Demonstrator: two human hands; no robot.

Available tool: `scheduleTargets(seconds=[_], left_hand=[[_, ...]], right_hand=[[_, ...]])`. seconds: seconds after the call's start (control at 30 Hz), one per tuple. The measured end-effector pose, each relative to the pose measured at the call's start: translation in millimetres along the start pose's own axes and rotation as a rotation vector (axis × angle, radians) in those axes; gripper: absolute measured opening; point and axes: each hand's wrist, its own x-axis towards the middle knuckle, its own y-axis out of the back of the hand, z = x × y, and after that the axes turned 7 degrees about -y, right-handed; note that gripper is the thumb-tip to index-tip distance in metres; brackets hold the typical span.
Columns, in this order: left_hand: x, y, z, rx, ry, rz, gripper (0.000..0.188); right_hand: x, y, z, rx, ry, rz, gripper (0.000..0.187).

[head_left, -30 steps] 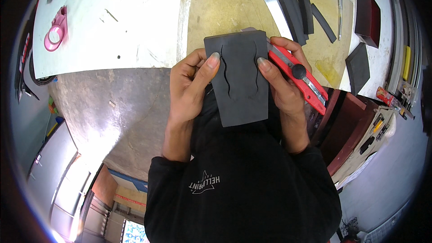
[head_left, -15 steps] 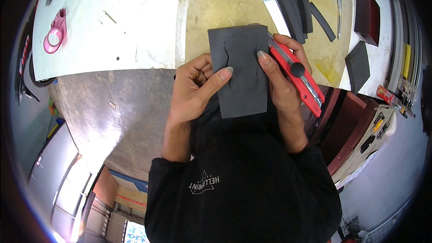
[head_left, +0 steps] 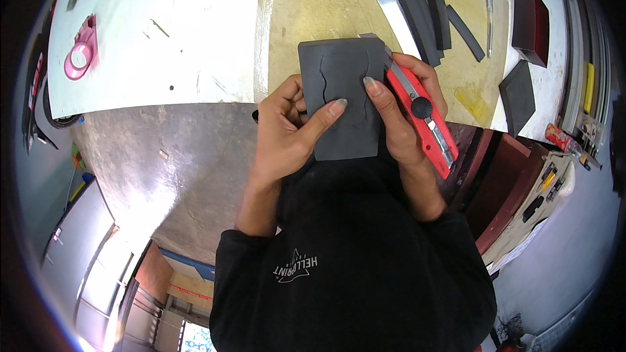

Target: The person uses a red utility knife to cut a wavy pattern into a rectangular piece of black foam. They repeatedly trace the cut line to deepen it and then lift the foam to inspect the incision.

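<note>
Between both hands is a dark grey foam block (head_left: pixel 345 75), its broad face turned up toward me. Two wavy cut lines run lengthwise on that face; the left one gapes a little. My left hand (head_left: pixel 287 124) grips the block's left side, thumb pressed on the face near the left line and fingers tucked behind. From the other side, my right hand (head_left: pixel 399 111) pinches the block with its thumb beside the right line. That same hand also holds a red utility knife (head_left: pixel 421 107) with a black knob, slanting along the block's right edge. Its blade end points away from me, partly hidden.
Beyond the hands lies a yellowish cutting mat (head_left: pixel 306 10) on a white table. It bears a steel ruler (head_left: pixel 391 6), dark foam strips (head_left: pixel 414 16) and a slim pen-like tool (head_left: pixel 490 19). A dark red box (head_left: pixel 530 26) stands right; a pink tape dispenser (head_left: pixel 81 52) lies left.
The foam block has shifted slightly left and tilted, so its face looks shorter. My right hand and the knife moved a little left with it. Both hands keep their grip.
</note>
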Motion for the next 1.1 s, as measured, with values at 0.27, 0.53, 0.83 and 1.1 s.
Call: scheduleTargets(seconds=[0.27, 0.53, 0.83, 1.1], left_hand=[[1, 10, -3, 0.030, -0.070, -0.035, 0.030], [8, 11, 3, 0.161, -0.100, 0.042, 0.034], [62, 39, 60, 0.968, -0.268, -0.267, 0.033], [93, 41, 66, 1.169, -0.263, -0.520, 0.040]], right_hand=[[4, 16, 6, 0.243, 0.032, -0.070, 0.042], [7, 32, 9, 0.244, -0.023, 0.055, 0.050], [-3, 48, 13, 0.033, 0.023, 0.079, 0.040], [-4, 59, 19, -0.033, 0.116, 0.012, 0.030]])
